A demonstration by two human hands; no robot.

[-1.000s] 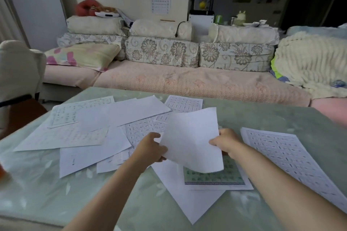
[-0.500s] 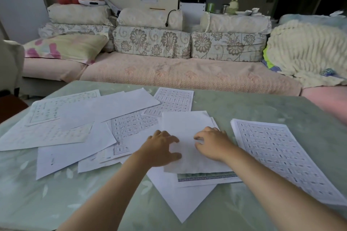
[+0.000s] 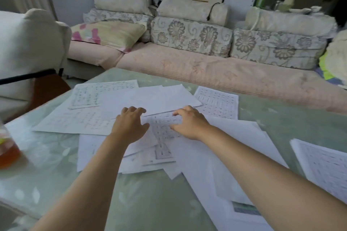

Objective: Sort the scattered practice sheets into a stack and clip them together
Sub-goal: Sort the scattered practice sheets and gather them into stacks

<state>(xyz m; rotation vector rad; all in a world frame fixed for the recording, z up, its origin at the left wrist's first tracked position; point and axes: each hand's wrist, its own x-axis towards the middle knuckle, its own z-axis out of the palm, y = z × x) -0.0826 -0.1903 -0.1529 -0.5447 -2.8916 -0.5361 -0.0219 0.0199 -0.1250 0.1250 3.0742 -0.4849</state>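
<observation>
Several white practice sheets lie scattered and overlapping on the pale green table (image 3: 150,202). My left hand (image 3: 129,125) rests on the pile with its fingertips on the near edge of a blank sheet (image 3: 150,99). My right hand (image 3: 189,122) lies beside it, fingers spread on a gridded printed sheet (image 3: 163,131). Another printed sheet (image 3: 217,103) lies behind my right hand. The blank sheet I set down (image 3: 244,146) lies under my right forearm. One more printed sheet (image 3: 323,163) sits at the right edge. No clip is visible.
A jar with amber liquid (image 3: 7,148) stands at the table's left edge. A white-covered chair (image 3: 28,47) is at the left. A pink sofa (image 3: 206,69) with floral cushions runs behind the table. Bare table surface lies near me.
I laid the held blank sheet down on the pile at the right. Both hands then moved left and forward onto the middle sheets, and my view swung left.
</observation>
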